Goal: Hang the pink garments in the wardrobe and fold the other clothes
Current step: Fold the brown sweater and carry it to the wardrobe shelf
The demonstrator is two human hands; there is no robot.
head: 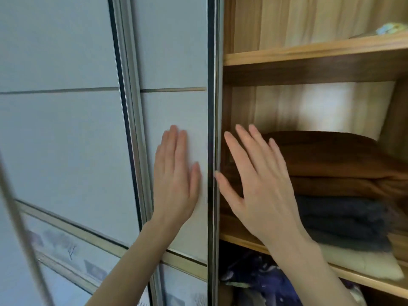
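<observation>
Left hand: pressed flat on sliding door, fingers straight.
Right hand: fingers spread, thumb at door edge, nothing grasped.
Door: judged stiff, smooth; best pushed at edge.

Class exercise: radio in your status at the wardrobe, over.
Left hand flat on sliding door. Right hand open at door edge. No pink garments visible. Folded blankets fill shelf.

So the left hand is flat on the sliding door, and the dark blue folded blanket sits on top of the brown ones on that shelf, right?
Not quite. The head view shows the dark blue folded blanket under the brown ones, not on top. The rest holds: the left hand lies flat on the sliding door.
</observation>
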